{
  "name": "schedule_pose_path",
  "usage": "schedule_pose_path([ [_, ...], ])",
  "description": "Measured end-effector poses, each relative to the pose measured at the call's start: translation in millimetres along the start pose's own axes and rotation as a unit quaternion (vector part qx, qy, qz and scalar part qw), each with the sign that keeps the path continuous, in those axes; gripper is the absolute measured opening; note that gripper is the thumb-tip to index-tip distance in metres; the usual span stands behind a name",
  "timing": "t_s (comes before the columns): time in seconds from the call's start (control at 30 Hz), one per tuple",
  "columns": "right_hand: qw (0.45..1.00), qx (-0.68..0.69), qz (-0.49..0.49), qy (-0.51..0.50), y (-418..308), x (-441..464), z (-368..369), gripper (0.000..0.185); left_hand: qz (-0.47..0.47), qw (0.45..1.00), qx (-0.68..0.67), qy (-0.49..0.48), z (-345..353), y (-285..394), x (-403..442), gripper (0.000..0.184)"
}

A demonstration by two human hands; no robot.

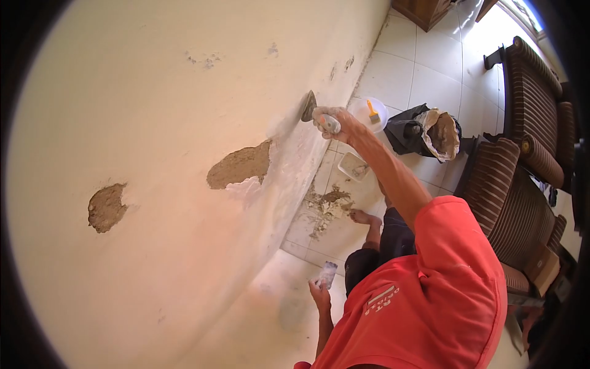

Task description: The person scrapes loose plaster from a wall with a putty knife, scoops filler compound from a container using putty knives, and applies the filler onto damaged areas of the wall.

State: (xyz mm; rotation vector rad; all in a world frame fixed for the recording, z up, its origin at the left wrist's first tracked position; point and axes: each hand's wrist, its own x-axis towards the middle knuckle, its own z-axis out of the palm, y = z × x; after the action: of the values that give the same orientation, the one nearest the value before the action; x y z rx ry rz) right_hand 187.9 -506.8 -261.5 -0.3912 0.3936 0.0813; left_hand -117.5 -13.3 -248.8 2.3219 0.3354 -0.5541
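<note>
My right hand [335, 126] is closed around the handle of a putty knife [309, 106], whose dark blade lies against the cream wall [184, 123]. Lower in the view, my left hand [321, 296] grips a flat scraper [327, 275] smeared with whitish material. Between the two hands' heights, a large patch of bare, rough plaster [239, 166] shows in the wall, with a white smear [246, 187] at its lower edge. Farther left is a smaller bare patch [107, 208]. A damp-looking pale band runs from the knife down towards the large patch.
On the tiled floor are a white bucket lid or basin [382, 114] with a yellow-handled brush [373, 112], an open bag [441, 132], a shallow tray [353, 166] and crumbled debris [332, 206]. Striped seats [516, 197] stand on the right.
</note>
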Motion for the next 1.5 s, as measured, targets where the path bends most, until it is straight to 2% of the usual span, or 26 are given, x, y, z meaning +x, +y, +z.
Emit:
schedule_pose_path([
  [0.2,0.994,-0.108,-0.007,-0.013,1,-57,20,0.017,-0.019,1.000,0.002,-0.019,3,2,14,0.030],
  [0.27,0.990,-0.093,-0.017,0.101,9,-55,9,0.022,-0.024,1.000,0.010,-0.008,2,14,21,0.031],
  [0.4,0.992,-0.062,-0.058,0.093,17,-23,-27,0.023,-0.042,0.999,0.009,0.001,0,26,23,0.035],
  [0.57,0.988,-0.082,-0.098,0.087,13,-13,20,0.022,-0.027,1.000,0.002,-0.001,1,25,15,0.033],
  [0.67,0.990,-0.110,-0.081,0.031,18,-25,13,0.019,-0.028,0.999,-0.022,-0.015,-1,21,16,0.029],
  [0.77,0.987,-0.155,-0.048,0.012,6,-66,38,0.017,0.004,0.999,0.030,-0.017,2,20,25,0.028],
  [0.87,0.996,-0.088,-0.017,0.024,-3,-82,28,0.022,0.007,0.998,-0.057,0.005,3,59,52,0.031],
  [0.9,0.995,-0.094,-0.016,0.019,-11,-90,28,0.022,-0.046,0.988,-0.143,0.019,4,92,59,0.033],
  [0.93,0.994,-0.105,-0.017,-0.026,-17,-103,29,0.024,-0.102,0.967,-0.230,0.032,7,123,66,0.035],
  [0.97,0.991,-0.116,-0.013,-0.070,-22,-118,31,0.026,-0.103,0.946,-0.296,0.085,12,146,73,0.037],
  [1.0,0.989,-0.128,-0.002,-0.074,-28,-129,33,0.026,-0.104,0.915,-0.364,0.139,21,171,84,0.038],
  [1.07,0.961,-0.223,-0.049,-0.154,-37,-149,45,0.037,-0.084,0.927,-0.349,0.108,13,244,95,0.036],
  [1.1,0.964,-0.235,-0.018,-0.122,-40,-160,55,0.038,-0.075,0.889,-0.451,0.025,8,271,102,0.034],
  [1.13,0.960,-0.246,-0.002,-0.133,-50,-172,66,0.038,-0.058,0.834,-0.546,-0.057,5,294,109,0.032],
  [1.2,0.869,-0.490,0.036,-0.058,-61,-194,86,0.042,-0.051,0.825,-0.554,-0.100,-7,340,109,0.028],
  [1.23,0.818,-0.555,-0.125,-0.086,-48,-195,81,0.039,-0.036,0.815,-0.566,-0.115,-7,353,113,0.026],
  [1.27,0.814,-0.560,-0.116,-0.100,-47,-199,91,0.039,-0.022,0.807,-0.576,-0.132,-9,360,111,0.024],
  [1.33,0.635,-0.716,-0.253,-0.140,-54,-212,113,0.042,0.005,0.788,-0.602,-0.129,-13,374,96,0.023],
  [1.37,0.583,-0.763,-0.261,-0.092,-54,-219,120,0.048,0.038,0.771,-0.620,-0.138,-15,382,92,0.022],
  [1.4,0.580,-0.766,-0.261,-0.093,-53,-220,122,0.048,0.039,0.769,-0.623,-0.138,-17,386,87,0.022],
  [1.47,0.526,-0.808,-0.265,-0.022,-51,-224,123,0.046,0.098,0.781,-0.609,-0.099,-21,388,73,0.022],
  [1.5,0.523,-0.808,-0.270,-0.024,-49,-221,115,0.046,0.102,0.779,-0.611,-0.098,-20,388,71,0.022],
])
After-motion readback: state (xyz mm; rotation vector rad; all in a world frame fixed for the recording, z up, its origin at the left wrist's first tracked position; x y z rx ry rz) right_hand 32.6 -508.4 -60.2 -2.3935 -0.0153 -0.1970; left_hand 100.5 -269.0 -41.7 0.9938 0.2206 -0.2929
